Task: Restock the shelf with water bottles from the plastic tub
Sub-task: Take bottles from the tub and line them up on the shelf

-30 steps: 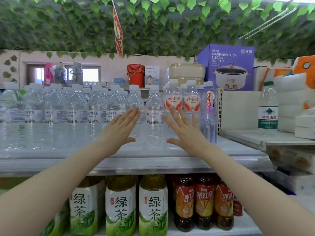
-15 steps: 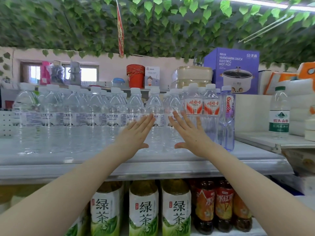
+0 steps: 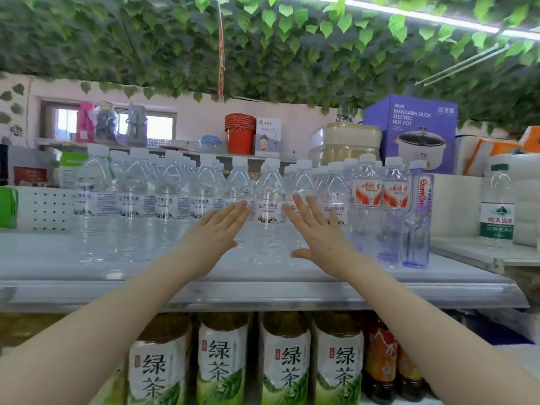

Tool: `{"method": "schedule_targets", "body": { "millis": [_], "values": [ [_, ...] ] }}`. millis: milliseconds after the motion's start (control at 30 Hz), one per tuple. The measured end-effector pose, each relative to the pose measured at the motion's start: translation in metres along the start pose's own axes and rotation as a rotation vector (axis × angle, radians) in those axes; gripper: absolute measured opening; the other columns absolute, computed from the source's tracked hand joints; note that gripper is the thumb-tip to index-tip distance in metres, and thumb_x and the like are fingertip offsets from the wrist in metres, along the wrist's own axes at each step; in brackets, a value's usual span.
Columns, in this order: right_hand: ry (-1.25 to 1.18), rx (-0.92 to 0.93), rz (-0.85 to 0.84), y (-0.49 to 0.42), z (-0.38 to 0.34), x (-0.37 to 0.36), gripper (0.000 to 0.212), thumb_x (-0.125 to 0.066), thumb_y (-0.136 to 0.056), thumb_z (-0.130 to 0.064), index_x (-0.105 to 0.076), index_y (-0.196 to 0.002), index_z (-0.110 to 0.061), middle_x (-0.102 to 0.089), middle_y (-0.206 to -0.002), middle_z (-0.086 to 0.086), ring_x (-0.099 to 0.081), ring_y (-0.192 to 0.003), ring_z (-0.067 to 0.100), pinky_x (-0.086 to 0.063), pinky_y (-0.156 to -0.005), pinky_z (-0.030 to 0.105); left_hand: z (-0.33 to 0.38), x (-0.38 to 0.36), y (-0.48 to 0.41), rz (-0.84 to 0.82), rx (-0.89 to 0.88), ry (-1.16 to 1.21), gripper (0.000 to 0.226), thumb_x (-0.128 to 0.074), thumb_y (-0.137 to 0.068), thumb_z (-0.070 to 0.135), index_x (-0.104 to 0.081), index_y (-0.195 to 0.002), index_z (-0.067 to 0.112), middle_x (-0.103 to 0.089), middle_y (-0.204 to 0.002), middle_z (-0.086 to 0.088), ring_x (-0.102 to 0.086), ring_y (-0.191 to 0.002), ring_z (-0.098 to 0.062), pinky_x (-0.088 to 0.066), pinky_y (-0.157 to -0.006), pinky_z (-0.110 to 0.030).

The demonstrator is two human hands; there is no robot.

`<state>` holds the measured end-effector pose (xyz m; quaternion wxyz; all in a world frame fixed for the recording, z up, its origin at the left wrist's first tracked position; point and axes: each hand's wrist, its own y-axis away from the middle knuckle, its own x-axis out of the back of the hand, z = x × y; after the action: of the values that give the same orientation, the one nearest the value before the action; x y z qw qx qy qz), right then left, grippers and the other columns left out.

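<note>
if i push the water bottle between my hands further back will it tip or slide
The water bottle looks tall and narrow, so a push near the cap would probably tip it; lower down it should slide on the smooth shelf. It seems sealed and full, so likely heavy for its size. The bottles behind would probably catch it.
</note>
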<state>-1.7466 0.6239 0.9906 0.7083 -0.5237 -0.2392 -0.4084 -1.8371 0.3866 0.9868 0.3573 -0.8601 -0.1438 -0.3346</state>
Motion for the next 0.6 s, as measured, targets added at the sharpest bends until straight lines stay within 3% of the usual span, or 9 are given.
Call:
{"method": "schedule_targets", "body": {
  "millis": [200, 600],
  "values": [
    [-0.071, -0.008, -0.027, -0.010, -0.003, -0.007, 0.108, -0.059, -0.086, -0.044, 0.035, -0.135, -0.024, 0.045, -0.141, -0.006, 0.038, -0.133, 0.021, 0.004, -0.117, 0.048, -0.017, -0.007, 0.011, -0.081, -0.023, 0.052, 0.073, -0.027, -0.099, 0.007, 0.032, -0.141, 0.016, 0.038, -0.147, -0.002, 0.026, -0.138, -0.017, 0.006, -0.115, -0.034],
    [-0.047, -0.023, -0.057, -0.013, -0.001, -0.009, 0.108, -0.059, -0.085, -0.045, 0.034, -0.135, -0.021, 0.043, -0.142, -0.005, 0.036, -0.135, 0.022, 0.003, -0.119, 0.045, -0.018, -0.003, 0.011, -0.114, -0.025, 0.021, 0.067, -0.024, -0.102, 0.016, 0.030, -0.142, 0.014, 0.036, -0.148, -0.003, 0.020, -0.142, -0.020, 0.003, -0.116, -0.034]
  ]
}}
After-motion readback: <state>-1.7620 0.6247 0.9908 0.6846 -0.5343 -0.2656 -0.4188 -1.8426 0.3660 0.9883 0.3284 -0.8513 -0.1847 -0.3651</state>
